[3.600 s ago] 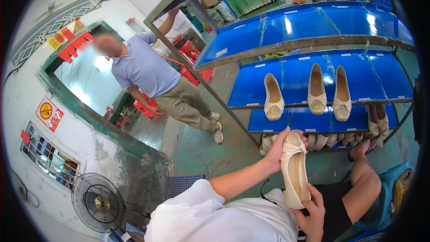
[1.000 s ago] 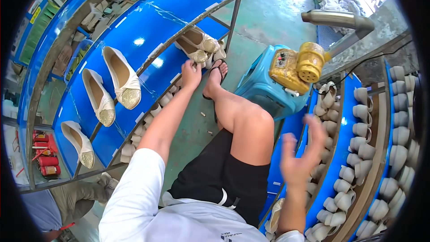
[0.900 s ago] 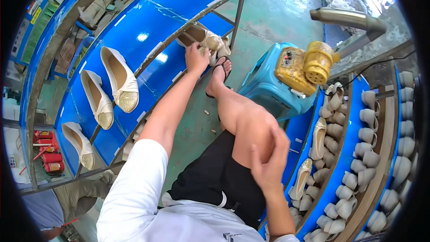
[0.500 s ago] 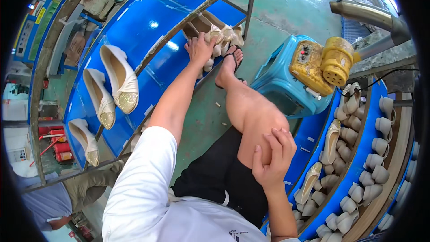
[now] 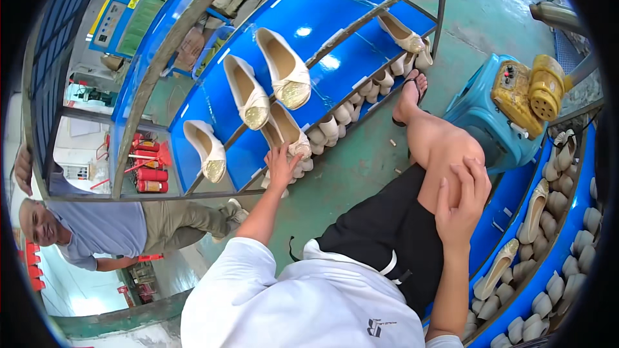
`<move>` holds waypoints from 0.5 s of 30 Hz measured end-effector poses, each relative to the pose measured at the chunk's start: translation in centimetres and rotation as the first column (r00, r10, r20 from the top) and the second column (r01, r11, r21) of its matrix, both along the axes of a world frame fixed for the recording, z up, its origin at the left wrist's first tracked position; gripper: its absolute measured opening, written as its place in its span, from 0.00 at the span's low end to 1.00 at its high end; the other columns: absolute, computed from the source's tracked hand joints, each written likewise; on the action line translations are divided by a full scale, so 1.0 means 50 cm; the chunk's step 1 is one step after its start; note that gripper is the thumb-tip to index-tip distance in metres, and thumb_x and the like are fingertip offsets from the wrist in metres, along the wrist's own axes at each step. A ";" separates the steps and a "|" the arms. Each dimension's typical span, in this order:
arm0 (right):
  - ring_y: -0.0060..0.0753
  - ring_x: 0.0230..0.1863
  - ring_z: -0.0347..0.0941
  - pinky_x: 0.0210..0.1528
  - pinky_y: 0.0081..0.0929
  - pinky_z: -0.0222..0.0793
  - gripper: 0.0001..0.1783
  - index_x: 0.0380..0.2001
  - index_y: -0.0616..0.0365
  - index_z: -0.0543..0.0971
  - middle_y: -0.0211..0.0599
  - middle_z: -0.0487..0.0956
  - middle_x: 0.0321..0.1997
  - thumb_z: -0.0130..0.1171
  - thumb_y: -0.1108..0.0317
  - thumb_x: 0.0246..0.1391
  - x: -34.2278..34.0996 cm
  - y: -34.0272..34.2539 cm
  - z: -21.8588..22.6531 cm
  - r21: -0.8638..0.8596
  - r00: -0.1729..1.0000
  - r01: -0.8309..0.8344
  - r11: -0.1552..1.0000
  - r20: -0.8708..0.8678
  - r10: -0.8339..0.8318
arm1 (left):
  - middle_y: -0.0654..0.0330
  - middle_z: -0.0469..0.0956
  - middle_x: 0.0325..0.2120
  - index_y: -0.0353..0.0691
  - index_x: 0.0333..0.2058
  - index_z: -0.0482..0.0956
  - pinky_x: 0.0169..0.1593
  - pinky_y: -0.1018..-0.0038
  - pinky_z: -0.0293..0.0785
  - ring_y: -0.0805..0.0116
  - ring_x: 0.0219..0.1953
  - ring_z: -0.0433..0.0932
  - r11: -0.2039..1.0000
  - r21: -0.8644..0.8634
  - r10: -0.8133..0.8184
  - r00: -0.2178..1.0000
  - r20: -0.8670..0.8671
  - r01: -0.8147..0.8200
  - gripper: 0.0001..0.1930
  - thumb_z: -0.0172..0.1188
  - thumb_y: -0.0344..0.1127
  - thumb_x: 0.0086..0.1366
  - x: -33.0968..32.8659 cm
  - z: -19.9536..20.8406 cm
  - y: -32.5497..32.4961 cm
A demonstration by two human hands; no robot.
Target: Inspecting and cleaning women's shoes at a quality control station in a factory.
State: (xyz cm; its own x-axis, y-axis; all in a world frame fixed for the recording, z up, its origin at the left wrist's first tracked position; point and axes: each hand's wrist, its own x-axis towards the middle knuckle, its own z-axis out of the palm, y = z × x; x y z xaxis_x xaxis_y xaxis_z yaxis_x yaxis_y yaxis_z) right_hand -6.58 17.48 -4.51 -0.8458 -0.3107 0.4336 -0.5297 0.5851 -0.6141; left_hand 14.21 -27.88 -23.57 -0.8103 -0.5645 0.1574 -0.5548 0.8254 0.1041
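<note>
My left hand (image 5: 282,169) is at the lower blue shelf, its fingers closed around the toes of a cream ballet flat (image 5: 285,126) with at least one more shoe close against it. Part of these shoes is hidden behind the shelf bar. Above them on the rack are cream flats with glittery gold toes: one upright shoe (image 5: 284,67), a second shoe (image 5: 245,92) beside it and a third shoe (image 5: 205,150) lower left. My right hand (image 5: 461,203) rests on my bare knee, fingers extended and holding nothing.
Another flat (image 5: 401,33) lies at the shelf's far end. Grey-white shoe forms (image 5: 332,130) line the rack's lower edge. A blue stool (image 5: 493,116) carries a yellow machine part (image 5: 516,90). Shoe racks (image 5: 554,219) stand at right. A person (image 5: 109,225) is at left.
My left hand has moved from the shelf's far end to its near part, bringing shoes along. The view has swung left, and the person at left shows more. My right hand stays on the knee.
</note>
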 end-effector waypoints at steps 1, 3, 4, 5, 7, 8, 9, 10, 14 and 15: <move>0.61 0.67 0.69 0.74 0.53 0.61 0.18 0.49 0.61 0.82 0.49 0.77 0.62 0.66 0.74 0.54 0.003 -0.003 0.002 0.001 1.000 0.000 1.000 0.002 0.000 | 0.52 0.76 0.46 0.52 0.63 0.76 0.60 0.53 0.60 0.50 0.53 0.72 0.999 0.037 0.031 0.999 0.031 -0.032 0.31 0.65 0.60 0.67 0.008 -0.001 0.004; 0.61 0.67 0.69 0.74 0.53 0.61 0.18 0.49 0.61 0.82 0.49 0.77 0.62 0.66 0.74 0.54 0.008 -0.007 0.006 0.008 1.000 0.003 1.000 -0.011 -0.003 | 0.50 0.74 0.53 0.57 0.68 0.73 0.62 0.51 0.59 0.48 0.57 0.70 0.991 0.115 0.062 0.997 0.054 -0.067 0.34 0.64 0.60 0.67 -0.020 0.002 0.007; 0.61 0.67 0.69 0.74 0.54 0.61 0.18 0.49 0.61 0.82 0.49 0.77 0.62 0.66 0.74 0.54 0.011 -0.009 0.007 0.016 1.000 0.002 1.000 -0.013 -0.001 | 0.46 0.70 0.59 0.54 0.70 0.72 0.65 0.49 0.58 0.44 0.61 0.68 0.993 0.072 0.091 0.995 0.036 -0.094 0.34 0.62 0.60 0.69 -0.042 0.007 0.015; 0.61 0.68 0.69 0.74 0.54 0.61 0.18 0.49 0.60 0.82 0.49 0.77 0.62 0.66 0.74 0.54 0.014 -0.011 0.008 0.018 1.000 0.013 1.000 -0.001 -0.013 | 0.43 0.67 0.65 0.52 0.71 0.70 0.67 0.47 0.57 0.41 0.64 0.65 0.994 0.040 0.098 0.995 0.009 -0.098 0.35 0.60 0.60 0.71 -0.068 0.015 0.023; 0.61 0.68 0.69 0.74 0.55 0.60 0.18 0.49 0.60 0.82 0.49 0.77 0.62 0.66 0.74 0.54 0.016 -0.012 0.009 0.017 1.000 0.002 1.000 -0.016 -0.002 | 0.39 0.55 0.73 0.52 0.74 0.67 0.69 0.41 0.53 0.35 0.71 0.58 0.989 -0.088 0.120 0.991 0.059 -0.115 0.37 0.59 0.59 0.71 -0.126 0.047 0.035; 0.61 0.67 0.69 0.74 0.55 0.60 0.18 0.49 0.60 0.83 0.48 0.77 0.62 0.67 0.74 0.53 0.017 -0.012 0.008 0.008 1.000 0.016 1.000 -0.006 -0.016 | 0.38 0.54 0.74 0.52 0.74 0.66 0.69 0.39 0.53 0.34 0.71 0.57 0.984 -0.154 0.091 0.995 0.027 -0.086 0.37 0.59 0.59 0.71 -0.161 0.060 0.048; 0.61 0.67 0.69 0.74 0.55 0.61 0.18 0.49 0.59 0.83 0.48 0.77 0.62 0.67 0.74 0.53 0.016 -0.011 0.007 -0.002 1.000 0.021 1.000 0.005 -0.021 | 0.37 0.53 0.75 0.50 0.73 0.67 0.69 0.38 0.54 0.33 0.72 0.56 0.990 -0.135 0.049 0.999 -0.006 -0.050 0.37 0.60 0.57 0.70 -0.204 0.072 0.058; 0.61 0.67 0.69 0.73 0.54 0.62 0.18 0.49 0.59 0.83 0.48 0.77 0.62 0.67 0.74 0.53 0.014 -0.009 0.005 -0.008 1.000 0.017 1.000 -0.010 -0.017 | 0.35 0.53 0.74 0.48 0.73 0.65 0.70 0.37 0.53 0.31 0.72 0.55 0.996 -0.085 -0.040 0.999 -0.026 0.037 0.37 0.61 0.55 0.70 -0.246 0.082 0.067; 0.60 0.65 0.71 0.71 0.54 0.64 0.17 0.47 0.59 0.83 0.47 0.78 0.60 0.68 0.74 0.52 0.004 0.000 -0.003 -0.002 1.000 0.017 1.000 -0.023 -0.017 | 0.42 0.78 0.56 0.37 0.60 0.77 0.54 0.54 0.79 0.49 0.54 0.82 0.797 0.509 -0.192 0.935 -0.298 0.325 0.27 0.65 0.48 0.71 -0.473 0.062 0.115; 0.60 0.64 0.71 0.71 0.54 0.64 0.17 0.46 0.59 0.83 0.47 0.78 0.60 0.68 0.74 0.51 0.000 0.001 -0.005 -0.015 1.000 0.014 1.000 -0.003 -0.014 | 0.47 0.81 0.51 0.35 0.57 0.79 0.48 0.61 0.80 0.56 0.47 0.84 0.561 0.800 -0.024 0.970 -0.243 0.214 0.24 0.65 0.48 0.72 -0.542 0.045 0.130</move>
State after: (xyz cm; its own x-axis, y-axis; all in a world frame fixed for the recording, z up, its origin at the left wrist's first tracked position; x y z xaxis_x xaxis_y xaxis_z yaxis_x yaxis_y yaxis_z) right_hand -6.59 17.55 -4.77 -0.8488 -0.2920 0.4408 -0.5233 0.5832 -0.6214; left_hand -12.87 -21.37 -21.33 -0.8882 -0.4276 -0.1680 -0.3489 0.3900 0.8522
